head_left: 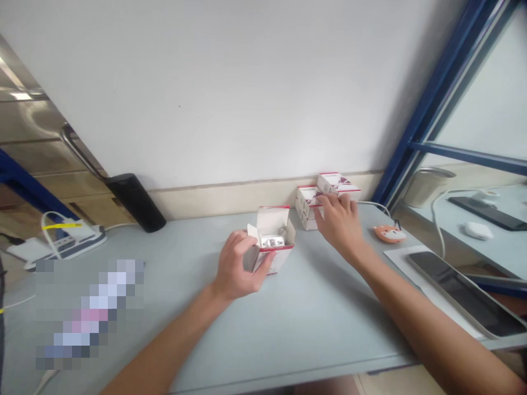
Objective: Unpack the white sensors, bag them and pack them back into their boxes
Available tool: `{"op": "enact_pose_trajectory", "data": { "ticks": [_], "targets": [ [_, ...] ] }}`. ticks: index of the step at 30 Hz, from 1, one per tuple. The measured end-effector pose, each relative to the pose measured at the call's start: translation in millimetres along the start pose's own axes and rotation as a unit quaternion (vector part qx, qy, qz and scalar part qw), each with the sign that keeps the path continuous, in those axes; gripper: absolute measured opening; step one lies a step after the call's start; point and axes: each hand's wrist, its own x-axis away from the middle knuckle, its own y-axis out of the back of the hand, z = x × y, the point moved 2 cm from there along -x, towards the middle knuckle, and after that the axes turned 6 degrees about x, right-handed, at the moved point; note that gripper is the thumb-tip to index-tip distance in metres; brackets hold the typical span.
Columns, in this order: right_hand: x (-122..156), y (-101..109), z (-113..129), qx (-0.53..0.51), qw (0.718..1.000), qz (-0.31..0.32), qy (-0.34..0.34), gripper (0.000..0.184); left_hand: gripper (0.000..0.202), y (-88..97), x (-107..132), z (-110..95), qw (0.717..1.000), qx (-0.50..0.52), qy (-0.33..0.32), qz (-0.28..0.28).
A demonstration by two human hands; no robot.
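My left hand [241, 266] grips a small white carton [275, 260] with red edges, its thumb on the front and fingers on the left side. The carton stands upright on the table with its flaps up, and a white item with shiny parts [272, 241] shows inside. Farther back on the right, my right hand [340, 219] is curled at the near side of a group of similar cartons, its fingers on a printed carton [308, 198]. My hand hides part of that carton. Another carton [335, 180] sits just behind, against the wall.
A black cylindrical object [135, 202] stands at the back left, near a power strip [78, 241] with cables. Front left is a pixelated patch. On the right lie an orange animal-faced case [390, 233], a phone [465, 291] on white paper, and a mirror-like panel with a blue frame [428, 104].
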Motion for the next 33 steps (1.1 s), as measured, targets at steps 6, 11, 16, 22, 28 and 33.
{"op": "enact_pose_trajectory", "data": {
  "ticks": [6,11,16,22,28,33],
  "targets": [
    [-10.7,11.5,2.0,-0.125,0.991,-0.035,0.037,0.018,0.053,0.2,-2.1,-0.2,1.0,-0.001,0.005,-0.007],
    [-1.5,59.7,33.7,-0.306,0.934,-0.116,0.142,0.028,0.054,-0.7,-4.1,-8.8,0.999,-0.047,0.01,-0.004],
    [12.5,84.2,53.4,-0.297,0.917,-0.071,0.258,0.05,0.054,-2.2,-4.5,-14.7,0.997,-0.074,-0.01,-0.002],
    [12.8,80.2,52.2,-0.24,0.925,-0.032,0.292,0.057,0.055,-3.0,-3.6,-15.1,0.997,-0.077,-0.007,-0.002],
    [15.1,76.9,56.5,-0.246,0.935,-0.011,0.257,0.06,0.055,-2.4,-4.9,-13.3,0.998,-0.066,-0.002,-0.003],
    [16.3,72.9,58.7,-0.249,0.937,-0.028,0.245,0.061,0.052,-2.0,-7.0,-12.6,0.998,-0.067,-0.011,-0.004]
  ]
}}
